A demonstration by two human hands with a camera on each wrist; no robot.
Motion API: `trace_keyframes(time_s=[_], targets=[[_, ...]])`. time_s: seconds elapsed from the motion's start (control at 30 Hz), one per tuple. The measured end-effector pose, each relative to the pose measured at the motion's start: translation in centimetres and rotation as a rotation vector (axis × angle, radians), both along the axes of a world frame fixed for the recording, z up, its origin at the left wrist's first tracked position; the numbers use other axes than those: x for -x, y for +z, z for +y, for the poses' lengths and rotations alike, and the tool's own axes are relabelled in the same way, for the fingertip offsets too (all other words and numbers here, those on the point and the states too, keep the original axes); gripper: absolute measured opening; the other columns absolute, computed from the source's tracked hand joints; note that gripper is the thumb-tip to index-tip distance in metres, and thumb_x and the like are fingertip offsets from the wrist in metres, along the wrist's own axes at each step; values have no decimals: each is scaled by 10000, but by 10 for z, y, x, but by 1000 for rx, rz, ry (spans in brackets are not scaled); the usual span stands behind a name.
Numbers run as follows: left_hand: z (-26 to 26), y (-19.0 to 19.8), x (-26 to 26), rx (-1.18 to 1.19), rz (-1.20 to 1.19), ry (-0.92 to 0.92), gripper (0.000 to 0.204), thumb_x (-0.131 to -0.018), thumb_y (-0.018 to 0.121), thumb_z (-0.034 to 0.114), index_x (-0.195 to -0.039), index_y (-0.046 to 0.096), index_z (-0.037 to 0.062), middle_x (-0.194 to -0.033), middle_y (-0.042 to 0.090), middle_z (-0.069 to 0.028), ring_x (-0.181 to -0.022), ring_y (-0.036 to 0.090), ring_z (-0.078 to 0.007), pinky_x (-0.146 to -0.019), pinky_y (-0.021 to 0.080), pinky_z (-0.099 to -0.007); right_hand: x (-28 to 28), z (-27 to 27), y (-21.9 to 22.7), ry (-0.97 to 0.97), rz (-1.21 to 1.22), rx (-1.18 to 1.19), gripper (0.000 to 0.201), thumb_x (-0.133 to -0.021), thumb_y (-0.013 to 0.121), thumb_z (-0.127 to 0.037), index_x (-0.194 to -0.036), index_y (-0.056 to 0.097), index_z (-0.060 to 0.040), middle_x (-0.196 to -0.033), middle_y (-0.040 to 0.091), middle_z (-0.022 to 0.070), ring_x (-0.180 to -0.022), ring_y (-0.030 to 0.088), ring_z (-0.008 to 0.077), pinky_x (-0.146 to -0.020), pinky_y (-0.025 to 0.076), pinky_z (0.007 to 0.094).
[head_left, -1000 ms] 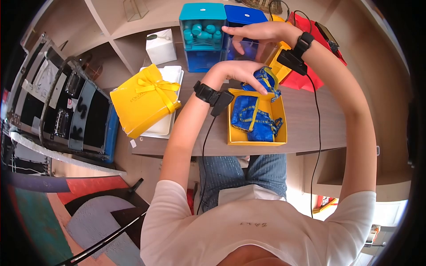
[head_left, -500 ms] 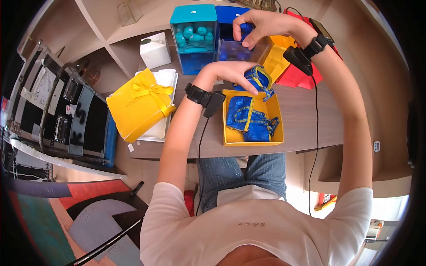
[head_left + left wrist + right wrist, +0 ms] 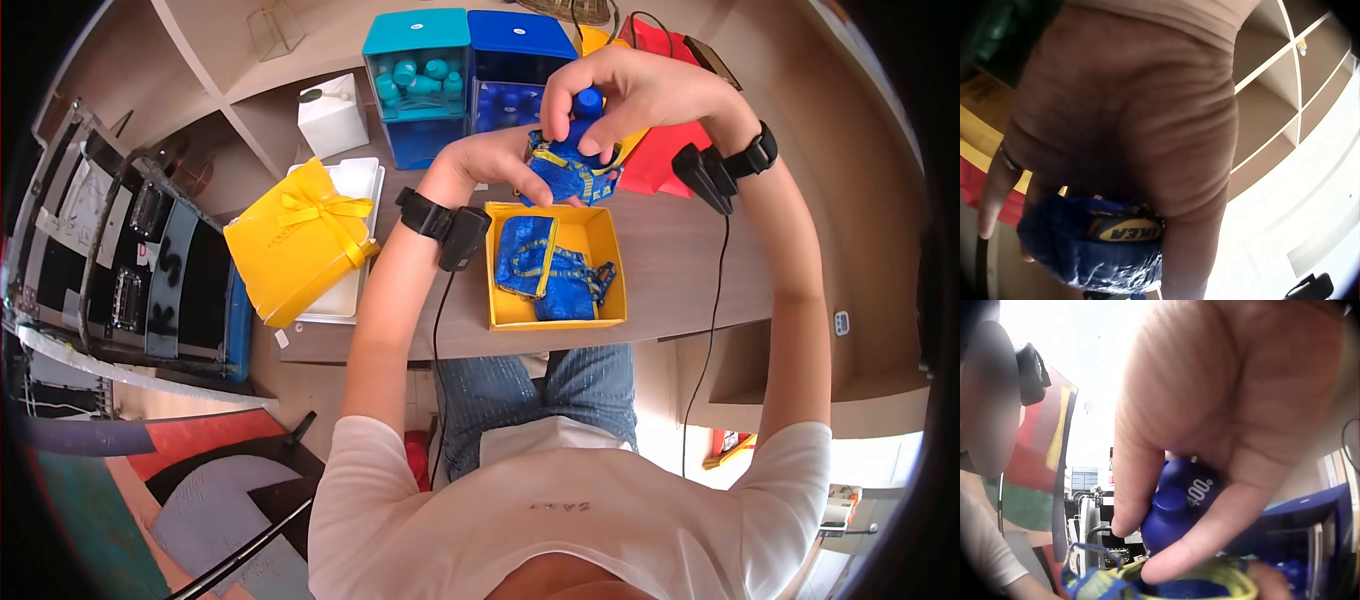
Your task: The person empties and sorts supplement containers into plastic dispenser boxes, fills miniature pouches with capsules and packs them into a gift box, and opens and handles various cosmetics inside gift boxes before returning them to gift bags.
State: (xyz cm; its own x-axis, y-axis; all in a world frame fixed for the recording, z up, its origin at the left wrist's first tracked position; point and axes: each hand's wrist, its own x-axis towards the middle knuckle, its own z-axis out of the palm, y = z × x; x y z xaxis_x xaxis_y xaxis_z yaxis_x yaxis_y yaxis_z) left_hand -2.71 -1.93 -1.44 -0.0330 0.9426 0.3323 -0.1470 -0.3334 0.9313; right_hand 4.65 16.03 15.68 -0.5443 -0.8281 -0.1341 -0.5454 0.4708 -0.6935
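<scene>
My right hand (image 3: 645,95) grips a small dark blue bottle (image 3: 1163,534) between thumb and fingers; its cap shows in the head view, and a "400" print shows in the right wrist view. Just under it, my left hand (image 3: 485,165) holds a miniature blue IKEA bag (image 3: 1116,250) with yellow trim, thumb on the near side. The bag's mouth (image 3: 1244,590) faces up toward the bottle. Below the hands stands a yellow box (image 3: 590,230) without a lid, with more blue bags (image 3: 550,270) folded inside.
Behind my hands stand a teal bin (image 3: 415,30) with teal bottles and a blue bin (image 3: 520,35) with blue bottles. A yellow ribboned box (image 3: 295,235) leans on a white tray (image 3: 360,180) at left. Red (image 3: 665,165) and yellow bags stand at back right, near cables.
My right hand has come out of the blue bin with the blue bottle and moved down over the small bag. The left hand keeps hold of the bag.
</scene>
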Motion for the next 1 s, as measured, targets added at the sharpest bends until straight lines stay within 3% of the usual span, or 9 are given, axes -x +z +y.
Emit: trace_keyframes(time_s=[0.07, 0.17, 0.33, 0.53, 0.7, 0.83, 0.93, 1.0], targets=[[-3, 4, -3, 47, 39, 63, 871, -672, 945, 108, -1429, 521, 34, -1370, 634, -143, -1300, 604, -314, -1140, 463, -436, -6, -4, -1, -126, -131, -41, 183, -959, 736, -127, -1108, 699, -25, -1076, 680, 47, -936, 694, 132, -736, 638, 263], [-2, -1, -1, 89, 77, 157, 854, -670, 951, 134, -1416, 545, 39, -1344, 644, -130, -1275, 620, -325, -1109, 498, -451, -1, -2, -7, -105, -102, -41, 221, -1005, 692, -206, -1144, 693, -35, -1087, 679, 38, -953, 684, 123, -719, 640, 259], [4, -4, -2, -2, -36, 77, 845, -699, 941, 154, -1430, 532, 39, -1351, 642, -152, -1247, 638, -329, -1076, 528, -475, -4, -3, -7, -179, -114, -13, 257, -1029, 660, -252, -1188, 684, -50, -1100, 679, 30, -970, 680, 120, -722, 641, 257], [5, -12, 6, -17, -63, 85, 851, -717, 934, 160, -1446, 515, 32, -1352, 644, -177, -1215, 659, -334, -1068, 532, -469, -1, 1, -9, -263, 24, -4, 227, -1019, 670, -192, -1203, 686, -58, -1155, 692, 39, -1000, 686, 134, -705, 619, 254], [4, -13, 8, 3, -88, 95, 875, -708, 939, 145, -1459, 505, 30, -1342, 654, -167, -1201, 669, -325, -1064, 529, -451, 1, 5, -8, -232, 177, 27, 247, -1036, 649, -264, -1183, 684, -68, -1136, 707, 56, -1034, 700, 137, -788, 616, 280], [5, -12, 8, 11, -17, 141, 1006, -674, 959, 120, -1522, 425, 31, -1389, 627, -145, -1275, 619, -284, -1113, 479, -414, 10, 12, -10, -221, 153, 156, 356, -1085, 533, -397, -1154, 642, -66, -1124, 719, 92, -1078, 706, 167, -846, 595, 296], [3, -5, 2, -38, 51, 155, 1056, -668, 956, 85, -1554, 383, 45, -1421, 598, -128, -1322, 574, -241, -1155, 431, -384, 10, 12, -14, -151, 189, 202, 367, -1088, 527, -404, -1193, 624, -67, -1191, 710, 90, -1169, 670, 167, -898, 565, 286], [0, -3, 1, -28, 70, 132, 1056, -678, 946, 62, -1563, 371, 56, -1428, 587, -117, -1339, 553, -214, -1180, 403, -369, -1, 11, -19, -158, 178, 181, 372, -1091, 519, -408, -1212, 613, -68, -1183, 699, 76, -1137, 653, 144, -876, 545, 270]])
